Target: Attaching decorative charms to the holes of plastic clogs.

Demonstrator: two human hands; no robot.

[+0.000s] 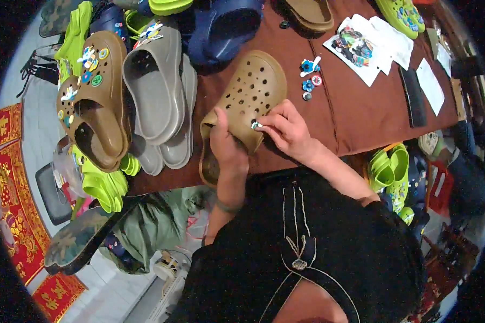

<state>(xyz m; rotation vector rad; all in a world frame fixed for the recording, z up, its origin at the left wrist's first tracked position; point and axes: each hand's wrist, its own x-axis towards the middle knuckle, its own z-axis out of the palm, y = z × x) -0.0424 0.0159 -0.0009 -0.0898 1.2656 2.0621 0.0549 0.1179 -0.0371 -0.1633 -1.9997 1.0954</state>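
A brown foam clog (253, 89) full of round holes is held up over the table's front edge. My left hand (229, 142) is closed around its side, with the thumb lying on the upper. Between the thumb and fingers of my right hand (288, 129) is a small white-and-green shoe charm (255, 125), right at the clog's side by one of the holes; whether it sits in the hole I cannot tell. Beyond the clog lie several loose charms, among them a blue flower charm (307, 85), a red-and-white round charm (316, 81) and a larger white-and-blue charm (310, 66).
Finished-looking brown clogs with charms (99, 70) and grey clogs (156, 97) stand at the left. A navy clog (226, 29) lies at the back. A clear packet of charms (353, 46) rests on the brown cloth (361, 118), near a black strip (413, 97). Green clogs (390, 172) sit below, right.
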